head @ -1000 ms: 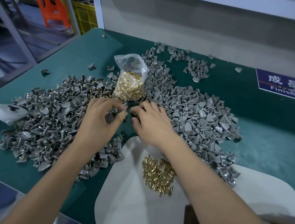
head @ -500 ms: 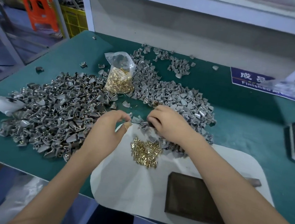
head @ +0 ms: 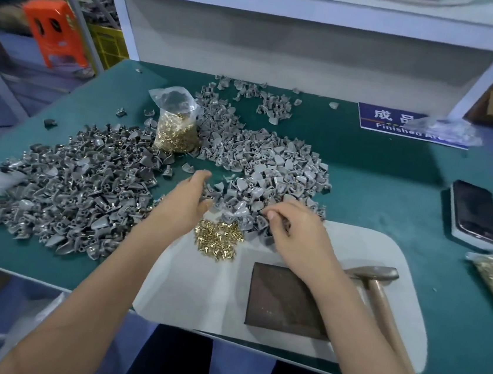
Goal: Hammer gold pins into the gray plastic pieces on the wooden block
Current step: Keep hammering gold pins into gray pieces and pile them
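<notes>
Gold pins [head: 217, 239] lie heaped between both hands: left [head: 182, 204] open, right [head: 297, 232] curled, its grasp unclear.

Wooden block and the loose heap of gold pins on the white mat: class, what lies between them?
In the head view, only bare white mat separates the wooden block from the gold pins; nothing else lies there.
</notes>
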Tool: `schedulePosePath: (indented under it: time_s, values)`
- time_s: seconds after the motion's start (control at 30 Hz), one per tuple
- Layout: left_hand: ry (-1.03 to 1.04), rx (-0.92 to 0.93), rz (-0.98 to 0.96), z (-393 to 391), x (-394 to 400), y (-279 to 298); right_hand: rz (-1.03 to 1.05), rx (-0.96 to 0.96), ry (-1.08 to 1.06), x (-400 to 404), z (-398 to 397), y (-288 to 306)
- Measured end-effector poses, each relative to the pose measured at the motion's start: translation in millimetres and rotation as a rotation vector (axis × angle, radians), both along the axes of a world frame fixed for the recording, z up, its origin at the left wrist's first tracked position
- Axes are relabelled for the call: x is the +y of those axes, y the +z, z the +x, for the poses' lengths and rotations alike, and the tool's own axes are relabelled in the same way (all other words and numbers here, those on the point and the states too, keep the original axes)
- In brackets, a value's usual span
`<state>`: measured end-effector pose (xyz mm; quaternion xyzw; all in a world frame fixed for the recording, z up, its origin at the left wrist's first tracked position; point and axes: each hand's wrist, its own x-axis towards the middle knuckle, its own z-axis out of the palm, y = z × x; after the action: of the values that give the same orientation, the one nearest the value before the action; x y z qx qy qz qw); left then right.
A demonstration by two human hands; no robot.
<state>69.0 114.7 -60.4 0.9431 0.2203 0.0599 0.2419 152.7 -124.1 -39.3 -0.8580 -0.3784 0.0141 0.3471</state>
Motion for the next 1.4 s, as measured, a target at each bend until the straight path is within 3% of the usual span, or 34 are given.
schedulePosePath:
  time_s: [0.2,0.33,0.43,0.57,0.63,0.8,0.9,1.0,1.1,1.23,1.4]
  values:
    - [-0.14,-0.057,-0.109,1,-14,-6,-0.008,-0.062,0.001,-1,-5,0]
    - [0.012,-0.128,-0.123,11,-9,-1,-0.02,-0.07,0.002,-4,-5,-1]
    - [0.112,-0.047,-0.108,28,4,6,-0.043,-0.086,0.021,-4,-6,-1]
    - [0.099,0.158,0.073,42,24,6,-0.062,-0.119,0.031,0,-9,3]
    - [0.093,0.171,0.037,45,27,5,-0.083,-0.145,0.023,1,-10,4]
    - [-0.059,0.086,-0.101,41,12,-1,-0.055,-0.188,-0.009,2,-9,1]
    - [-0.163,0.055,-0.164,39,-1,-5,-0.077,-0.253,-0.187,4,-5,-1]
    - [-0.211,0.028,-0.194,34,-8,-13,-0.195,-0.145,-0.41,7,0,-3]
    - [-0.209,-0.004,-0.182,31,-10,-18,-0.302,0.134,-0.483,9,8,-9]
    - [-0.163,-0.1,-0.182,27,-20,-17,-0.423,0.262,-0.342,11,16,-14]
    - [-0.118,-0.216,-0.454,21,-20,-17,-0.342,0.279,-0.264,15,17,-13]
